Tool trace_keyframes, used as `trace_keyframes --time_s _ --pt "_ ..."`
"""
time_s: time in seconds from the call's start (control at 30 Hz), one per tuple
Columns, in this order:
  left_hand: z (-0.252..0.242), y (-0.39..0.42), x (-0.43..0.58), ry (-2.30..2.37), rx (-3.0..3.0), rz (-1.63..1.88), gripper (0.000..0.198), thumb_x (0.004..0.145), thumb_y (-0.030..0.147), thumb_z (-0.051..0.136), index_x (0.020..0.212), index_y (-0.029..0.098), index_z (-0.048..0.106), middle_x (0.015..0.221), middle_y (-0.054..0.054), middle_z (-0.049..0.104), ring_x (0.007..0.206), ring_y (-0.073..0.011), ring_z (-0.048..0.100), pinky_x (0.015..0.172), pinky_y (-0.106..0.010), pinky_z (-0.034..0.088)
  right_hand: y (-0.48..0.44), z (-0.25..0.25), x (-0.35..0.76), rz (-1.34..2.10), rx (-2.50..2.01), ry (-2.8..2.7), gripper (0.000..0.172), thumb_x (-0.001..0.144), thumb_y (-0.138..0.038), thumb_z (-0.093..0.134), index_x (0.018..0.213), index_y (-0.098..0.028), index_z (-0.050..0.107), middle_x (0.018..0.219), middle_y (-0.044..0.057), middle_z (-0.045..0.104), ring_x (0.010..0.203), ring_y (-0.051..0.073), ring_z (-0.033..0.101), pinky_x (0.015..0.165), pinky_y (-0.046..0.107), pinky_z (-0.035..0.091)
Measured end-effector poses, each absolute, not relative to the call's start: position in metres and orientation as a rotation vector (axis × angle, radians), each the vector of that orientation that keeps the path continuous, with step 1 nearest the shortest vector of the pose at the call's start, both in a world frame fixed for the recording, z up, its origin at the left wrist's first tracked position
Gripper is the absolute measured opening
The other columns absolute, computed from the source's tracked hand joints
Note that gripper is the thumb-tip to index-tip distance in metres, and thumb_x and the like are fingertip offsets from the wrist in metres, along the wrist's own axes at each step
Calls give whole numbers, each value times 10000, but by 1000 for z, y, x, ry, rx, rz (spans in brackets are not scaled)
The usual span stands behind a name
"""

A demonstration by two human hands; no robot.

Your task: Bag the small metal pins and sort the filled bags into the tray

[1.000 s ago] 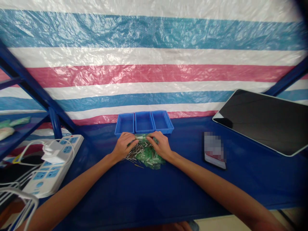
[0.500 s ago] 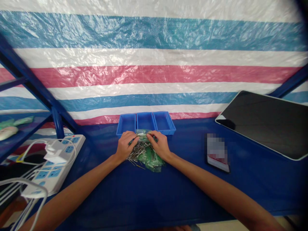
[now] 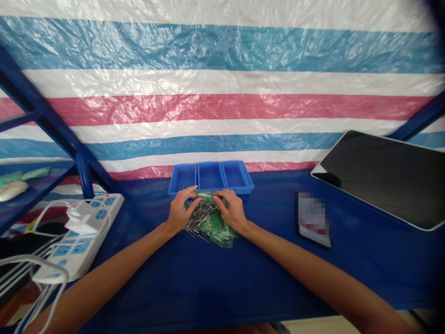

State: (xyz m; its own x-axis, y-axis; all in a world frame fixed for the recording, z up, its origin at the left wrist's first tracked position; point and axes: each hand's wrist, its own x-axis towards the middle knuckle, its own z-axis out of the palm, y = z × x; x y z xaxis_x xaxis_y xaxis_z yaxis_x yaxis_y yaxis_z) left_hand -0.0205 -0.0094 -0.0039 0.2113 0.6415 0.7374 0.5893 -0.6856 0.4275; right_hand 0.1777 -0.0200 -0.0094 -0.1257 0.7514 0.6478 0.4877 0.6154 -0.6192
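Note:
A small greenish clear plastic bag (image 3: pixel 206 195) with pale contents is stretched between my two hands, just in front of the blue trays. My right hand (image 3: pixel 232 209) pinches its right end between thumb and fingers. At the left end, my left hand (image 3: pixel 180 209) has thumb and forefinger apart, the tips close to the bag. Below the bag lies a loose pile of thin metal pins (image 3: pixel 200 216), like nails or long screws. Several crumpled green plastic bags (image 3: pixel 222 232) rest against the pile on its right.
Three joined blue trays (image 3: pixel 210 176) stand at the back. On the left is a white power strip (image 3: pixel 88 250) with cables. A phone (image 3: pixel 313 220) lies to the right, and a large dark-screened tablet or monitor (image 3: pixel 385 181) is behind it. Blue metal frame posts flank the blue tabletop (image 3: pixel 208 283).
My left thumb and forefinger have spread apart. The small bag between my hands looks flatter and lower. My right hand has barely moved.

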Motion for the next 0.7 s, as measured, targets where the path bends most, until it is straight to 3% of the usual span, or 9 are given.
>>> trace_keyframes --time_s 0.23,0.4,0.53,0.6,0.7 --pt "-7 -9 -21 1237 2368 1564 195 841 305 605 983 171 616 967 -66 678 976 -188 631 912 -361 498 -21 -8 178 335 -992 -1782 224 888 -325 533 1063 -207 608 827 36 638 790 189 571 768 328 426" --pt "-9 -4 -21 1139 2387 1635 158 835 300 612 925 170 608 885 -54 676 853 -166 642 814 -327 525 -19 -9 177 345 -996 -1749 234 887 -312 536 1093 -220 599 808 26 639 770 185 576 773 335 434" --pt "-3 -6 -21 1050 2402 1534 114 856 264 581 905 171 625 846 -56 671 808 -161 626 779 -322 514 -19 -11 175 393 -998 -1688 339 875 -293 553 1206 -226 527 797 9 636 779 179 582 808 340 445" --pt "2 -9 -20 1012 2422 1506 114 867 236 561 927 180 639 868 -58 676 831 -167 619 795 -336 506 -19 -12 175 403 -1004 -1638 378 868 -281 560 1235 -221 493 807 8 637 803 181 589 821 341 450" --pt "6 -13 -21 955 2443 1470 208 885 190 514 1052 195 638 952 -70 677 886 -174 612 824 -353 499 -19 -14 175 377 -1003 -1604 265 868 -278 556 1125 -213 558 871 32 649 856 191 596 828 344 453"
